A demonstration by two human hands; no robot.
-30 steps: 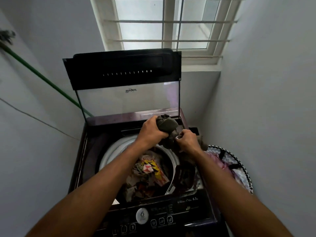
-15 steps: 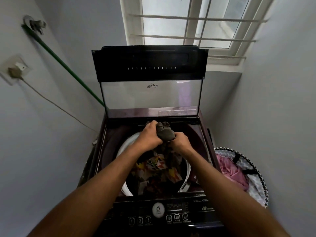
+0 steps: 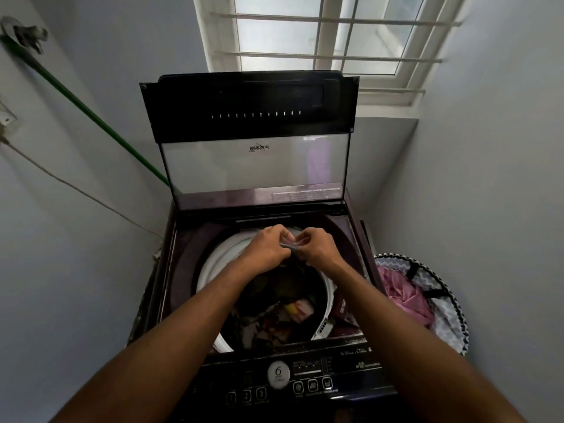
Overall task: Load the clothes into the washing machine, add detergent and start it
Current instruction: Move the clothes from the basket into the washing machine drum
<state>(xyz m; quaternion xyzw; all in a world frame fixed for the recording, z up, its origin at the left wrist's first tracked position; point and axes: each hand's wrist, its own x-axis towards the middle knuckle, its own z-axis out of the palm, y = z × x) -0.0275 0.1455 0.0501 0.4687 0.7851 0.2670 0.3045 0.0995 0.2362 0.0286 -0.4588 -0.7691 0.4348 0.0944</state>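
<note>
Your way down into the drum (image 3: pixel 210 267) is open from above; clothes (image 3: pixel 283 312) fill its bottom. The raised lid (image 3: pixel 253 166) blocks the far side, walls close in left and right, and the laundry basket (image 3: pixel 448 312) crowds the washer's right.

"Whirlpool" mirrored on the raised glass lid (image 3: pixel 256 166), large "6" on the control panel's (image 3: pixel 293 383) round badge, buttons "1", "2", "3", "DETER…" on the detergent drawer (image 3: pixel 342 306)

Both hands, left (image 3: pixel 268 248) and right (image 3: pixel 317 247), pinching a dark garment (image 3: pixel 290 246) over the open washing machine drum (image 3: pixel 213 264), pink clothes in basket (image 3: pixel 448 303) alongside.
</note>
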